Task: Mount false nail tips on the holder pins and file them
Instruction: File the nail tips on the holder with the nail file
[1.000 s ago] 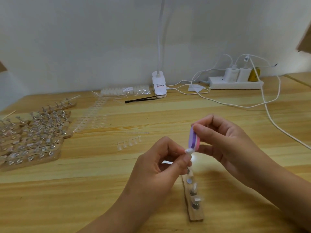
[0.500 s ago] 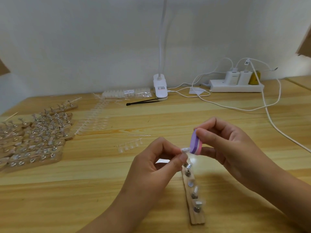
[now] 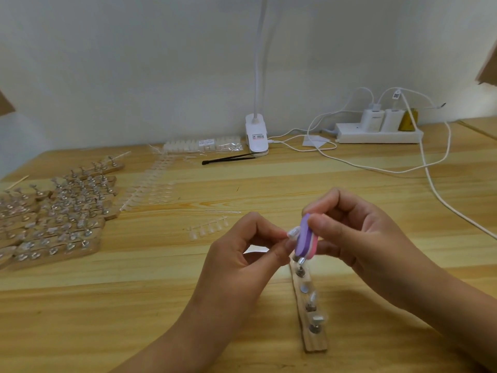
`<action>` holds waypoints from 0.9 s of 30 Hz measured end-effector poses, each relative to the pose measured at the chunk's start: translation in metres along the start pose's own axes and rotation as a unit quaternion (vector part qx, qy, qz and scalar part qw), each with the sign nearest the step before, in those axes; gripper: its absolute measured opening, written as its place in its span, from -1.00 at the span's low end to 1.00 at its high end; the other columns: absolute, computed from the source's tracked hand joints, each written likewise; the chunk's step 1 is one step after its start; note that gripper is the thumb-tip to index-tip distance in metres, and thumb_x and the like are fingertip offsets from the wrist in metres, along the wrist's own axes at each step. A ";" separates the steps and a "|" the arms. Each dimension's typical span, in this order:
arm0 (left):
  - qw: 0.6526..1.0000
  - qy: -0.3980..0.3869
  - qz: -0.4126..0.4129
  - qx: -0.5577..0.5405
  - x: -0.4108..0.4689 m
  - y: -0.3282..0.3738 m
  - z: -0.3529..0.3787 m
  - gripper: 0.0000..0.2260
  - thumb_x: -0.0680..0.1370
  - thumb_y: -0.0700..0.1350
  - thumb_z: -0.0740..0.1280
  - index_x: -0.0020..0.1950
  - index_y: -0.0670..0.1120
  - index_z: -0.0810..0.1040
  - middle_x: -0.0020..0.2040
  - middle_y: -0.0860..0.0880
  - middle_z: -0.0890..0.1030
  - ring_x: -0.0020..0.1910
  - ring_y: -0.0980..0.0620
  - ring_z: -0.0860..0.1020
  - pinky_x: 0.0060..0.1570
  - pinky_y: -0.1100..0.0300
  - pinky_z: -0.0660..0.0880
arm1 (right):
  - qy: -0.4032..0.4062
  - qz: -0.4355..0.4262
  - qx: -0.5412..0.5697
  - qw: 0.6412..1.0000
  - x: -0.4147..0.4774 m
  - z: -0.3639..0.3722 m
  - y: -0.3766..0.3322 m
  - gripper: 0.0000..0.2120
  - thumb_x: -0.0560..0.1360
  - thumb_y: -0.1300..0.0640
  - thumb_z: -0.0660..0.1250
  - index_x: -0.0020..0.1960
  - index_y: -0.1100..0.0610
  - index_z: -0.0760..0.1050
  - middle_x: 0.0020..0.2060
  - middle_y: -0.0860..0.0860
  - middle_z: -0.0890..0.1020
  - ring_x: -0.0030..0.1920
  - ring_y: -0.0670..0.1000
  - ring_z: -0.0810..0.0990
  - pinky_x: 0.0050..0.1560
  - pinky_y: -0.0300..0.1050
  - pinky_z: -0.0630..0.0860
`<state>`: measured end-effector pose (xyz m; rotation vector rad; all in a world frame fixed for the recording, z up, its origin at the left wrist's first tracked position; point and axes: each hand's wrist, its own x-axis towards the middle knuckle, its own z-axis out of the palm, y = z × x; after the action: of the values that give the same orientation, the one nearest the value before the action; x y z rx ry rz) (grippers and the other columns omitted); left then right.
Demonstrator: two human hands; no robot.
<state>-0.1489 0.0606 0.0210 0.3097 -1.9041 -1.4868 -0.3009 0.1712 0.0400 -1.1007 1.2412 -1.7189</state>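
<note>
My left hand (image 3: 242, 254) pinches a clear false nail tip (image 3: 293, 232) between thumb and forefinger. My right hand (image 3: 357, 238) grips a small purple, white and pink file block (image 3: 305, 239), whose purple face lies against the tip. Below both hands a wooden holder strip (image 3: 313, 343) lies on the table with several metal pins (image 3: 309, 305), some carrying clear tips. Whether the held tip sits on a pin is hidden by my fingers.
Many filled wooden holder strips (image 3: 59, 219) crowd the left side. Rows of loose tips on sprues (image 3: 150, 189) and a short sprue (image 3: 208, 227) lie mid-table. Black tweezers (image 3: 228, 158), a bag of tips (image 3: 204, 144), a clip lamp (image 3: 256, 135), a power strip (image 3: 376, 133) and white cables (image 3: 430, 181) sit behind.
The file block has slid down along the tip and tilted, with its purple face turned more toward me. Both hands stay close together above the holder strip.
</note>
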 end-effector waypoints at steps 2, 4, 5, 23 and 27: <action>1.000 0.000 0.002 0.003 0.000 0.000 -0.001 -0.91 0.43 -0.02 0.45 -0.23 0.15 0.58 -0.21 0.11 0.65 -0.18 0.15 0.64 -0.17 0.32 0.56 | 0.010 -0.003 0.005 1.000 0.000 0.002 0.000 -0.79 0.32 0.00 0.55 -0.12 0.06 0.62 -0.21 0.02 0.68 -0.19 0.02 0.70 -0.14 -0.20 0.62; 1.000 -0.001 0.002 0.003 0.000 0.000 -0.002 -0.91 0.44 -0.02 0.45 -0.22 0.14 0.58 -0.20 0.11 0.65 -0.17 0.15 0.64 -0.17 0.32 0.56 | 0.032 -0.008 -0.001 0.999 0.000 0.001 0.000 -0.76 0.29 -0.03 0.57 -0.13 0.04 0.63 -0.21 0.01 0.68 -0.19 0.00 0.70 -0.14 -0.21 0.61; 1.000 -0.003 0.005 0.006 -0.001 0.000 -0.002 -0.92 0.45 -0.02 0.45 -0.21 0.14 0.58 -0.19 0.11 0.65 -0.16 0.14 0.64 -0.17 0.31 0.57 | 0.028 -0.007 -0.009 1.000 0.000 0.001 0.000 -0.78 0.31 -0.03 0.55 -0.13 0.04 0.63 -0.21 0.01 0.68 -0.19 0.00 0.70 -0.14 -0.22 0.61; 1.000 0.004 0.019 0.017 0.000 0.001 -0.002 -0.91 0.45 -0.06 0.42 -0.20 0.14 0.57 -0.17 0.09 0.66 -0.15 0.11 0.65 -0.17 0.28 0.58 | -0.010 0.007 0.012 1.000 0.000 0.003 -0.002 -0.75 0.30 -0.04 0.57 -0.12 0.05 0.62 -0.13 0.09 0.70 -0.09 0.09 0.71 -0.06 -0.16 0.62; 0.999 0.006 0.026 0.018 0.000 0.001 -0.003 -0.92 0.45 -0.07 0.42 -0.19 0.12 0.58 -0.17 0.10 0.66 -0.13 0.10 0.65 -0.17 0.31 0.57 | -0.014 0.010 0.003 1.000 -0.001 0.005 -0.004 -0.81 0.34 0.01 0.55 -0.13 0.05 0.61 -0.13 0.08 0.71 -0.09 0.09 0.71 -0.07 -0.17 0.62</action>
<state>-0.1468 0.0586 0.0218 0.2825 -1.9169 -1.4153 -0.2961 0.1716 0.0447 -1.1011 1.2261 -1.6852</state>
